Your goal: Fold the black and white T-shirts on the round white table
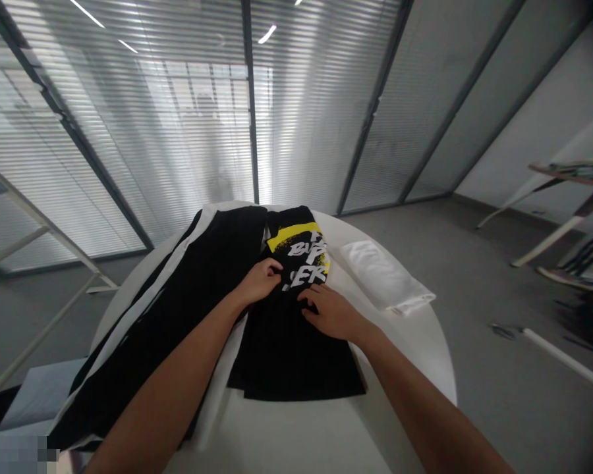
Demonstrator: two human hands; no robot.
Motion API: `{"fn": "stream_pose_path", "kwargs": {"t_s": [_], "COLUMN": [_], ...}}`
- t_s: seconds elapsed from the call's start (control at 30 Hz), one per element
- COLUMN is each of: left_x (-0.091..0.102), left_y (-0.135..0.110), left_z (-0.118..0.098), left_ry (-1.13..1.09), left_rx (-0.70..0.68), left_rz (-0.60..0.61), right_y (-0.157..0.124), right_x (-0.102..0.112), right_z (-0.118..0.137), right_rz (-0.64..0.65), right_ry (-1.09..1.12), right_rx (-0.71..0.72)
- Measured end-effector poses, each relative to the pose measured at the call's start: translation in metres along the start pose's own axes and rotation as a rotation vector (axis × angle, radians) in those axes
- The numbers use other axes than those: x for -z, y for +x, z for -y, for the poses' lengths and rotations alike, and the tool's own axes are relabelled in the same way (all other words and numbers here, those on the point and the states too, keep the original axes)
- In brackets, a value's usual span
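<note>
A black T-shirt point(301, 362) with a yellow band and white lettering lies folded lengthwise on the round white table point(277, 434). My left hand point(259, 283) is at its left edge, fingers curled in on the fabric beside the print. On the right side of the shirt, just below the lettering, rests my right hand point(333, 313), its fingers bent and apart, fingertips touching the cloth. Left of the shirt, black trousers point(192, 276) with a white side stripe stretch along the table, partly hidden by my left forearm.
A folded white cloth point(383, 276) lies on the table's right side. Glass partitions with blinds point(192, 131) stand behind the table. A pale metal frame point(49, 230) is at the left, and a wooden-edged table point(573, 174) at the far right.
</note>
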State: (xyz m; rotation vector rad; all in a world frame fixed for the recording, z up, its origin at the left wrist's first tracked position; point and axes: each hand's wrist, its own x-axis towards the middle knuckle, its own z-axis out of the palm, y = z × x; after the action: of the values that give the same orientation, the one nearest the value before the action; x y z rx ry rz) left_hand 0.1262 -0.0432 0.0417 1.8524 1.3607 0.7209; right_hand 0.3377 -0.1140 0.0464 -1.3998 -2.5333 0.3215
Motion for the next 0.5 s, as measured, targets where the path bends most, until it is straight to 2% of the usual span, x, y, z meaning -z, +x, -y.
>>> {"fn": "stream_pose_path", "kwargs": {"t_s": [0.1,0.17,0.23,0.37,0.5], "left_x": [0.017,0.026,0.029,0.022,0.011], "left_y": [0.001,0.002,0.003,0.004,0.002], "left_z": [0.004,0.01,0.016,0.021,0.014], "left_ry": [-0.264,-0.292,-0.15,0.302,0.485], "left_rx": [-0.057,-0.09,-0.097,-0.144,-0.153], "left_rz": [-0.066,-0.102,-0.079,0.039,-0.029], "right_y": [0.0,0.0,0.0,-0.001,-0.002], "right_x": [0.002,0.003,0.004,0.006,0.009], "right_z": [0.001,0.002,0.003,0.003,0.004], "right_rz": [0.038,0.063,0.082,0.12,0.138], "right_ry": [0.042,0.058,0.058,0.051,0.053], "right_rx": [-0.028,-0.044,-0.051,-0.056,-0.051]}}
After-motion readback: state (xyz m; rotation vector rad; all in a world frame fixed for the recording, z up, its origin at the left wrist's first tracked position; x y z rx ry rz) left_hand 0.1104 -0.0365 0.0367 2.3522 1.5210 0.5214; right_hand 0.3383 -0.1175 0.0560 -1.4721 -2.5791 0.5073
